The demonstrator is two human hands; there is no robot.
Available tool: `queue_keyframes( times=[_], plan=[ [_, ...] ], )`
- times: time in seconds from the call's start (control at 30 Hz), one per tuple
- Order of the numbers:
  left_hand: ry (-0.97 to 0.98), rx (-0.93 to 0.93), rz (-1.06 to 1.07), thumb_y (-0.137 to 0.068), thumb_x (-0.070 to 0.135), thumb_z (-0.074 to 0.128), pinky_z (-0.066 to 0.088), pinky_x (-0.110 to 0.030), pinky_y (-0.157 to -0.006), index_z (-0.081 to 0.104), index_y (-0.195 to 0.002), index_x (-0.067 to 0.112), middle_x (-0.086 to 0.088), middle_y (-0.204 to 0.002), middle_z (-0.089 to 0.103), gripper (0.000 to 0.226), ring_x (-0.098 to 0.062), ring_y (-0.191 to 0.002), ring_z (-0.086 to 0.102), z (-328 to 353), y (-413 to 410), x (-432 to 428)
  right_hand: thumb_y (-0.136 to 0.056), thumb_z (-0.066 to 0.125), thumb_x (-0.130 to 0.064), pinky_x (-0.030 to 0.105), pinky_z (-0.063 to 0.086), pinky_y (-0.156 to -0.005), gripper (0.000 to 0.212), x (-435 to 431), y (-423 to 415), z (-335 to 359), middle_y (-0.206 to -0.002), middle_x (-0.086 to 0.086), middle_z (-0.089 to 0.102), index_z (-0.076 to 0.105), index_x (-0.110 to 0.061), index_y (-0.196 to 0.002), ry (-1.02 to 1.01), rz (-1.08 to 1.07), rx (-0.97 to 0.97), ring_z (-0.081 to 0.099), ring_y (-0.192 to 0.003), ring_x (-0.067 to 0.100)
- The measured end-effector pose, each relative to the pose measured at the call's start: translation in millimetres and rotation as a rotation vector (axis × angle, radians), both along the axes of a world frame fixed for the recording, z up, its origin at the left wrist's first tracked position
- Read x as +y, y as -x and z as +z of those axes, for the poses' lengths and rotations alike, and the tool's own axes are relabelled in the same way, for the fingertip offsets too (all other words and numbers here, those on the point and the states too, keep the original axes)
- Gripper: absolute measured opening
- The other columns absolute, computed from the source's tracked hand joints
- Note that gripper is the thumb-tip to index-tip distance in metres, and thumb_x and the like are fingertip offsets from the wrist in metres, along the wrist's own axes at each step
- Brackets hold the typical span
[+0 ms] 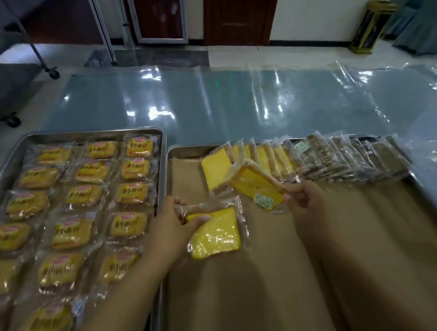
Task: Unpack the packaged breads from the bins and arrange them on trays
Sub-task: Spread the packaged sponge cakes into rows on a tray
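Note:
My left hand (171, 225) grips a wrapped yellow bread slice (216, 233) by its left edge, low over the brown paper of the right tray (168, 170). My right hand (306, 203) pinches a second wrapped yellow slice (257, 185) by its lower corner and holds it tilted above the paper. Behind both hands, a row of wrapped slices (305, 159) leans along the tray's far edge, yellow ones on the left and darker ones on the right. The left tray (92, 131) is filled with rows of yellow packaged small breads (83, 197).
A clear plastic sheet (205, 99) covers the floor beyond the trays. A wheeled metal rack (0, 80) stands at the far left. A gold-and-black bin (370, 28) stands by the wall at the far right, next to blue-covered furniture (427, 3).

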State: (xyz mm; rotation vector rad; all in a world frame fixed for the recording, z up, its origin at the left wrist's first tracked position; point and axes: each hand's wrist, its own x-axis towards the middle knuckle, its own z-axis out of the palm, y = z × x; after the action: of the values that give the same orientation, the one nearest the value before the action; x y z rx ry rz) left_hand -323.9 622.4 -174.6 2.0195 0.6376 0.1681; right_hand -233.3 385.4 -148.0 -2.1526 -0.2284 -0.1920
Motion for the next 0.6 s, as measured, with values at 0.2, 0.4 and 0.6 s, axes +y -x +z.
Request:
queue_keyframes(
  times=[0.2,0.4,0.6],
  plan=[
    [-0.285,0.191,-0.212,-0.072,0.033,0.078,0.047,-0.029,-0.077,0.048,-0.118,0.022,0.001,-0.113,0.057,0.056,-0.015,-0.097,0.057,-19.8,45.5,-28.3,-0.075,0.068,0.008,0.022,0.047,-0.075,0.022,-53.4,34.8,-22.4,-0.088,-0.008,0.068,0.07,-0.013,-0.079,0.125,0.202,-0.114,0.064,-0.079,0.011],
    [-0.607,0.169,-0.235,-0.076,0.026,0.073,0.036,-0.037,-0.095,0.053,-0.124,0.02,-0.007,-0.125,0.046,0.053,-0.03,-0.115,0.042,-29.6,72.2,-43.2,-0.074,0.059,0.014,0.028,0.049,-0.081,0.022,-84.1,57.8,-28.2,-0.097,0.01,0.068,0.069,-0.004,-0.083,0.561,0.612,0.033,0.064,-0.091,0.027],
    [-0.659,0.11,-0.356,-0.082,0.029,0.066,0.029,-0.037,-0.103,0.056,-0.128,0.021,-0.006,-0.133,0.049,0.048,-0.028,-0.125,0.035,-36.4,81.4,-72.0,-0.084,0.064,-0.021,0.019,0.036,-0.089,0.038,-82.0,59.2,-29.5,-0.127,0.001,0.051,0.059,-0.021,-0.122,0.778,0.671,0.236,0.048,-0.116,0.018]
  ],
)
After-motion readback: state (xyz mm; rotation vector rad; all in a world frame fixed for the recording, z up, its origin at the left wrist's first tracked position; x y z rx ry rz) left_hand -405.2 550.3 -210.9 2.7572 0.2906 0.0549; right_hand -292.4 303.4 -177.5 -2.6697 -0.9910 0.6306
